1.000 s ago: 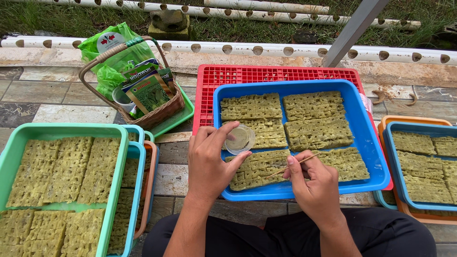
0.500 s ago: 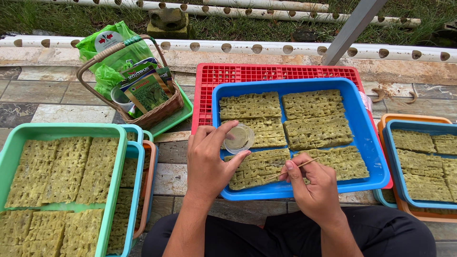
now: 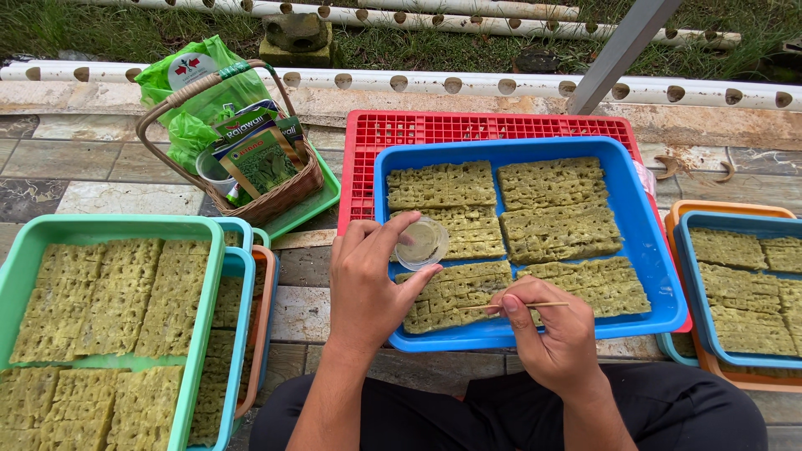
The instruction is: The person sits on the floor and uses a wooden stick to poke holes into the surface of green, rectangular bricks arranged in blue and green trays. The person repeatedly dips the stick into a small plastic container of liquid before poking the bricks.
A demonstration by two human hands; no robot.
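My left hand (image 3: 368,280) grips a small clear round cup (image 3: 422,243) over the near left part of a blue tray (image 3: 643,242). The tray holds several slabs of yellow-green cubed sponge (image 3: 551,207). My right hand (image 3: 555,334) pinches a thin wooden stick (image 3: 514,306), which lies level over the front slab (image 3: 455,292) and points left toward the cup. The blue tray rests on a red plastic crate (image 3: 434,129).
A green tray (image 3: 117,227) of sponge slabs sits stacked on other trays at the left. More blue and orange trays (image 3: 681,242) stand at the right. A wicker basket (image 3: 276,192) with seed packets and a green bag stands behind left. White pipes with holes (image 3: 501,84) run along the back.
My right hand has shifted slightly left and turned the stick from tilted to level over the front slab. The left hand with the cup has stayed in place.
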